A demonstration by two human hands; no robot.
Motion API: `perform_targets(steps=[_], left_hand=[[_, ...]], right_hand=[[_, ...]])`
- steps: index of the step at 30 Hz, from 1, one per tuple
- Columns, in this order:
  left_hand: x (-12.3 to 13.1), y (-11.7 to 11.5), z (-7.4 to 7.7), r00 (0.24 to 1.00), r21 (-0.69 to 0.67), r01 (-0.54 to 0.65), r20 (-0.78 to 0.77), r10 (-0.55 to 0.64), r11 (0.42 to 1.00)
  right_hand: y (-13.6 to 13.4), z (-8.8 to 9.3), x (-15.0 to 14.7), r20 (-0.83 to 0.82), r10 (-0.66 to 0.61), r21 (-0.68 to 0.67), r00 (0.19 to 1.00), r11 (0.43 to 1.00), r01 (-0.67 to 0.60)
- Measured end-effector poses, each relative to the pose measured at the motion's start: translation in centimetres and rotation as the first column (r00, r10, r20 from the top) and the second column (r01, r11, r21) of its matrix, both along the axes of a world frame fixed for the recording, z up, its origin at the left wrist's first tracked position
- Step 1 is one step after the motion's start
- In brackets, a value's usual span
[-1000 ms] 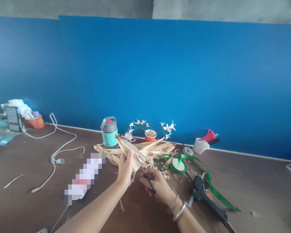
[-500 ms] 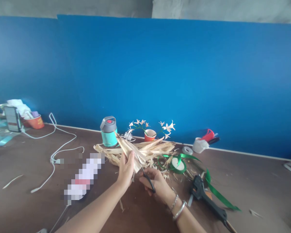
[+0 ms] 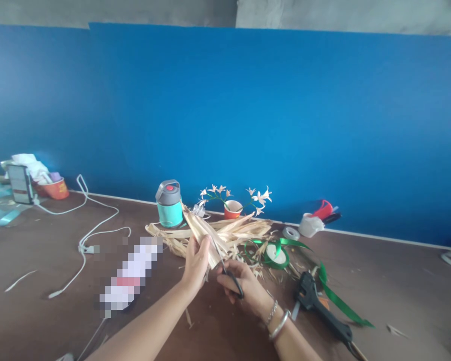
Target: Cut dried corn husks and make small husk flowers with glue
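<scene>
Pinched between the thumb and fingers of my left hand is a pale dried corn husk, its tip pointing up toward the teal flask. My right hand grips black-handled scissors, whose blades lie against the husk's right side near its lower end. How far the blades are apart is hard to see. Behind both hands a pile of corn husks spreads over the table, with small scraps around it. A spool of green ribbon lies to the right of the pile.
A black glue gun rests right of my right forearm, beside a loose green ribbon tail. The teal flask and an orange cup with white flowers stand behind the husks. White cables run across the left side.
The scissors have moved slightly, and their blades now reach farther up along the husk. My left hand keeps its hold on the husk, almost unmoved.
</scene>
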State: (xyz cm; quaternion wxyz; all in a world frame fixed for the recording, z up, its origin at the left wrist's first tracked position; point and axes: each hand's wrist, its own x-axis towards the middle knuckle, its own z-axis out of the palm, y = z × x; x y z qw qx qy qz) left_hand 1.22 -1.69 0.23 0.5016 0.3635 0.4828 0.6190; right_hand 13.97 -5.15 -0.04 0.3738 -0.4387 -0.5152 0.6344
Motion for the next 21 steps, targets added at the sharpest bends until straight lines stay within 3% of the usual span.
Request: perform_targets(steps=[21], left_hand=[[0.07, 0.05, -0.41, 0.999, 0.032, 0.002, -0.039, -0.001, 0.999]], right_hand=[[0.26, -0.67, 0.05, 0.037, -0.039, 0.015, 0.999, 0.999, 0.038]])
